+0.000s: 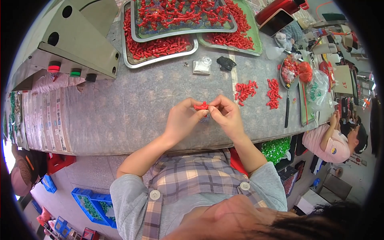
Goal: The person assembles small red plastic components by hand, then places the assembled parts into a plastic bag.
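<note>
Steel tray (184, 36): heaped with red branch-shaped pieces (184, 16), across the bench (100, 120).
White square packet (201, 68): I see it nearer than the tray, black crumpled wad (226, 63) beside it.
Machine casing (86, 58): left of the tray.
Two red piles (273, 94): right-front of the tray.
Grip: left hand (181, 120) and right hand (229, 121) converge before the tray, fingertips pinched closed on one red piece (201, 107).

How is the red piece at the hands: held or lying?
Held: the left hand and right hand pinch the red piece, thumb against finger.
</note>
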Action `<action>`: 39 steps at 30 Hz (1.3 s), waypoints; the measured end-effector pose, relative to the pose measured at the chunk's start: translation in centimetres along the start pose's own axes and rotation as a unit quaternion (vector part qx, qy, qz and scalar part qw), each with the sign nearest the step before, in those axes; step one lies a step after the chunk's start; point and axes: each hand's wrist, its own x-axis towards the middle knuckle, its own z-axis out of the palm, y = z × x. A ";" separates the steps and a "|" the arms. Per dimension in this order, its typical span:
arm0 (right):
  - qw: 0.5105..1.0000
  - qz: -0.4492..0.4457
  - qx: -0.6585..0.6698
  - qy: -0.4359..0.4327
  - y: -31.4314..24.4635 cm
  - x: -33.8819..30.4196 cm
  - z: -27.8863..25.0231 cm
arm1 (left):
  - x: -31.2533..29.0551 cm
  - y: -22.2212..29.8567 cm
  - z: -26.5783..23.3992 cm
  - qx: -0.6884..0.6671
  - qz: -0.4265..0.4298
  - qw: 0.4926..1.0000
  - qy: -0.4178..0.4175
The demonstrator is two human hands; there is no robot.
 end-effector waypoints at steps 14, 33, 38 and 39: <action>0.986 -0.086 -0.037 0.138 -0.2 -0.3 1.9 | 0.2 0.8 0.0 -0.185 0.029 0.982 0.018; 0.986 -0.069 0.058 0.143 -0.5 -0.3 3.5 | -0.2 0.9 0.2 -0.153 0.108 0.980 0.069; 0.986 -0.064 0.073 0.137 -0.4 -0.4 3.5 | -0.2 0.7 0.3 -0.134 0.118 0.981 0.075; 0.986 -0.064 0.073 0.138 -0.5 -0.4 3.6 | -0.2 0.7 0.3 -0.122 0.114 0.983 0.078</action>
